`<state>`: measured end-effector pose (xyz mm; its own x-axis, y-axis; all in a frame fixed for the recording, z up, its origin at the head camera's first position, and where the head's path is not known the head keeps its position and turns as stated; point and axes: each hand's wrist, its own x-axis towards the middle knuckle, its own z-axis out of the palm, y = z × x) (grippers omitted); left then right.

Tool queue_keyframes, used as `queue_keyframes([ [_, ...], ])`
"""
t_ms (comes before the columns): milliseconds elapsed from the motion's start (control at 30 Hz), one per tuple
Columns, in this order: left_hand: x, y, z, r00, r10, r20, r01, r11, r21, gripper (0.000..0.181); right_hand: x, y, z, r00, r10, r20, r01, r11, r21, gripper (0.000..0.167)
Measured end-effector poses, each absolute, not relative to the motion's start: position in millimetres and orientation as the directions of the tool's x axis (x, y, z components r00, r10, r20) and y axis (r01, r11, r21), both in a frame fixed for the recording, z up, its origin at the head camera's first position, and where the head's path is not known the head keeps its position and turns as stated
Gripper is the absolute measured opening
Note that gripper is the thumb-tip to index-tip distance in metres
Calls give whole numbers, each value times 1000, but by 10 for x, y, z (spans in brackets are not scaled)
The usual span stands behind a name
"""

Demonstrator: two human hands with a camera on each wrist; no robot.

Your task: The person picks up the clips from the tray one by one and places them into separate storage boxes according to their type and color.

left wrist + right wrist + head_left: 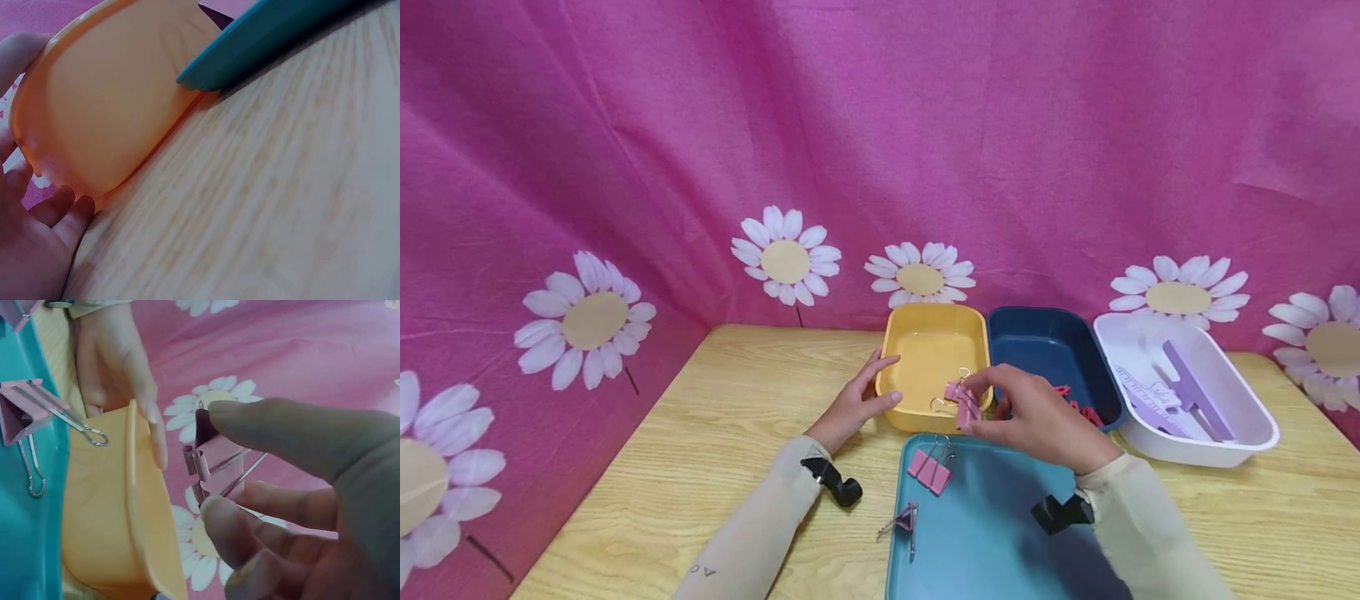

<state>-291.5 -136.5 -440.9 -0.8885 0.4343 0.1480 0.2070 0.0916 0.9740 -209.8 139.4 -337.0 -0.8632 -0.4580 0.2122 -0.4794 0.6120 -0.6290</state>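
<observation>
My right hand (1037, 412) pinches pink binder clips (967, 407) between thumb and fingers, over the near right corner of the yellow bin (925, 337). Seen from the right wrist, the clips (220, 464) have silver wire handles and overlap, so their count is hard to tell. With fingers and thumb at its left wall, my left hand (853, 404) holds the yellow bin. More pink binder clips (929, 472) lie on the teal tray (985, 517) near its far left corner. Another binder clip (907, 518) stands at the tray's left edge, its handles spread.
A navy bin (1045, 333) with red items (1086, 412) adjoins the yellow bin. Right of it, a white bin (1240, 433) holds purple pieces, including a ruler-like strip (1150, 408). The wooden table (700, 450) ends at a pink flowered cloth (880, 150).
</observation>
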Motion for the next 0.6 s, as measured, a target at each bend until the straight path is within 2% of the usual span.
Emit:
queue_keyframes([
  [333, -2771, -1368, -4186, -874, 470, 121, 192, 106, 976, 64, -2139, 1403, -3440, -895, -352, 272, -443, 647, -620, 49],
  [600, -2779, -1365, -4200, -875, 468, 121, 192, 107, 976, 64, -2188, 1411, -3509, -917, -317, 243, -397, 658, -640, 51],
])
